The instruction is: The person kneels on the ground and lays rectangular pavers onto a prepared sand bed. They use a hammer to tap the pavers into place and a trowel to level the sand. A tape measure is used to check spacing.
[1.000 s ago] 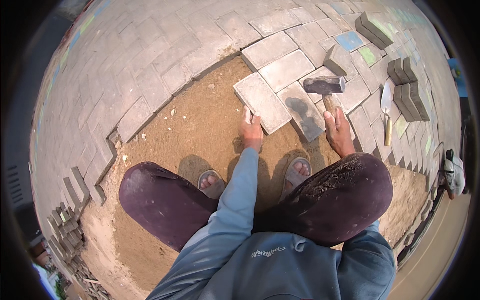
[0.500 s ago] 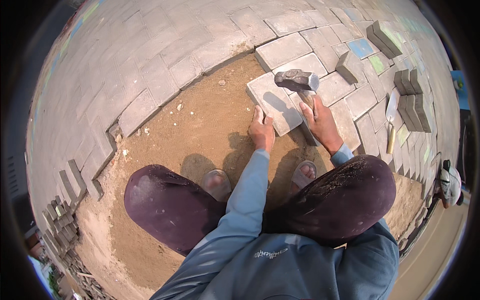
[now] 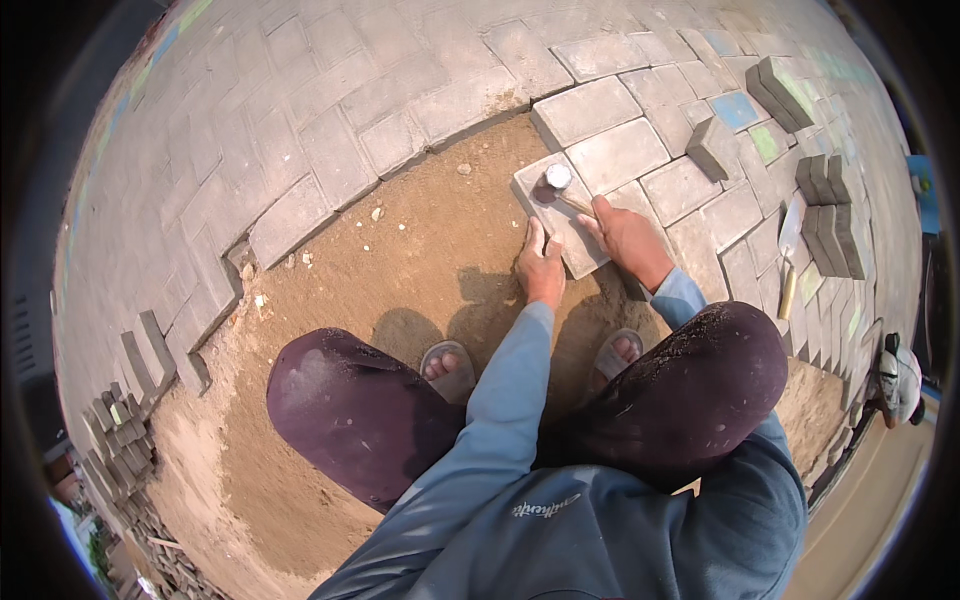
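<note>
A grey paving block (image 3: 560, 215) lies on the sand bed at the edge of the laid paving. My left hand (image 3: 541, 267) rests on its near left edge, fingers pressed against it. My right hand (image 3: 627, 237) grips the wooden handle of a hammer (image 3: 557, 180), whose metal head is down on the far end of the block. I am squatting, with both knees and sandalled feet below the hands.
Bare sand (image 3: 400, 280) spreads left of the block. Laid grey pavers (image 3: 330, 120) ring it. Loose blocks (image 3: 712, 147) and stacked blocks (image 3: 825, 215) sit at right, with a trowel (image 3: 788, 262). More blocks are piled at lower left (image 3: 125, 420).
The hammer has come down from a raised position onto the far end of the block. My left hand stays at the block's near edge. The camera view has shifted closer.
</note>
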The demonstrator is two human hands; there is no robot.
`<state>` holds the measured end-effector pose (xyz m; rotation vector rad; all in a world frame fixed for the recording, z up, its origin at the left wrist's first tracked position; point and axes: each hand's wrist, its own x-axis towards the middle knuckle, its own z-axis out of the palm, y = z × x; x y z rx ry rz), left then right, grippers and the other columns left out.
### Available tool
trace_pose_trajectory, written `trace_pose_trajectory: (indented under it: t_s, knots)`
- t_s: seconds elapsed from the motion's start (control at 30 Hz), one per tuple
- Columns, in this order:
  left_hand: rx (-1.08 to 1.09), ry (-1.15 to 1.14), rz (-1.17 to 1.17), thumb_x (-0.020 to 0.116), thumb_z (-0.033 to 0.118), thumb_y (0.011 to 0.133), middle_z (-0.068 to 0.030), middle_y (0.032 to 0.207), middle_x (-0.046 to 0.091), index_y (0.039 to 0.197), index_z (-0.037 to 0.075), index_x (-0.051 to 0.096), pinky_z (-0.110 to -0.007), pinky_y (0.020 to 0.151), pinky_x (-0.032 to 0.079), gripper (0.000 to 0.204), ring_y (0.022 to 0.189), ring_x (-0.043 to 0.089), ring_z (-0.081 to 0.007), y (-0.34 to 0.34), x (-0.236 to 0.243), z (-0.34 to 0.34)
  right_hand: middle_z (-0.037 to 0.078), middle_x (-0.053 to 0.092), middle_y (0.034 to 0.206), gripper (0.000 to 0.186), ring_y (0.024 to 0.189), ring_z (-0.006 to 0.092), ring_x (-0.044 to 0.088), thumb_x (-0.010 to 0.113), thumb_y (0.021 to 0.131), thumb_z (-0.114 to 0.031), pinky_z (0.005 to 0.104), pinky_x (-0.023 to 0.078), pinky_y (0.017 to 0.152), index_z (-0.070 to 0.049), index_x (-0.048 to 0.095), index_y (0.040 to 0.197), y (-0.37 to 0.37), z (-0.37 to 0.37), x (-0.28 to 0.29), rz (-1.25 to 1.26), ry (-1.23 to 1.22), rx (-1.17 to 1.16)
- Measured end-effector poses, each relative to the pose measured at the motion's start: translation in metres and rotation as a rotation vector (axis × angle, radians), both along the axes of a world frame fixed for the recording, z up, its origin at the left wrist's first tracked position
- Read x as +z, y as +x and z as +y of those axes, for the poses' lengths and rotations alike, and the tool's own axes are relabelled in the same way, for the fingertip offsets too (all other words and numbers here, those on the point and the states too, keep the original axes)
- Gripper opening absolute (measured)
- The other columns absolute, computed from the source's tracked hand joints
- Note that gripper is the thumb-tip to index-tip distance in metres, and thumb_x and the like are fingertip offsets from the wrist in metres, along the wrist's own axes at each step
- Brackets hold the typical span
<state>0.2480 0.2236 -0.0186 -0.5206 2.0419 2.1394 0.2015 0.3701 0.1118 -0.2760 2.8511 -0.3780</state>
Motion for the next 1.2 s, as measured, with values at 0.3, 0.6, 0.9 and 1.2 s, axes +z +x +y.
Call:
trace_pose_trajectory:
  t_s: [0.3, 0.6, 0.9, 1.2]
  knots:
    - [-0.053, -0.086, 0.016, 0.062, 0.015, 0.099, -0.026, 0.154, 0.048, 0.154, -0.011, 0.032, -0.031, 0.113, 0.039, 0.068, 0.142, 0.05, -0.0256, 0.001, 0.019, 0.003, 0.03, 0.064, 0.077, 0.043, 0.079, 0.0503, 0.065, 0.054, 0.105, -0.044, 0.0564, 0.048, 0.068, -0.002, 0.051, 0.111, 0.048, 0.031, 0.03, 0.05, -0.198, -0.163]
    - [-0.07, -0.007, -0.029, 0.06, 0.02, 0.102, -0.0235, 0.154, 0.049, 0.156, -0.006, 0.033, -0.03, 0.114, 0.038, 0.066, 0.142, 0.049, -0.0252, -0.004, 0.016, -0.001, 0.029, 0.065, 0.076, 0.043, 0.077, 0.0499, 0.065, 0.054, 0.105, -0.045, 0.0574, 0.049, 0.068, -0.003, 0.052, 0.113, 0.066, 0.043, 0.018, -0.041, -0.022, -0.082]
    - [-0.064, 0.518, -0.233, 0.04, -0.01, 0.094, -0.0217, 0.165, 0.032, 0.163, 0.002, 0.023, -0.037, 0.118, 0.036, 0.072, 0.15, 0.036, -0.0287, -0.006, 0.005, -0.022, 0.028, 0.065, 0.074, 0.042, 0.076, 0.0499, 0.066, 0.055, 0.104, -0.045, 0.0568, 0.049, 0.066, -0.004, 0.052, 0.11, 0.062, 0.02, 0.024, 0.152, -0.16, -0.114]
    - [-0.079, 0.351, -0.257, 0.038, -0.017, 0.089, -0.0237, 0.163, 0.035, 0.162, 0.01, 0.028, -0.031, 0.113, 0.04, 0.079, 0.148, 0.04, -0.0297, -0.008, 0.025, -0.02, 0.027, 0.066, 0.074, 0.04, 0.074, 0.0498, 0.065, 0.052, 0.106, -0.045, 0.058, 0.049, 0.064, -0.005, 0.05, 0.107, 0.062, 0.016, 0.024, -0.001, -0.038, -0.022]
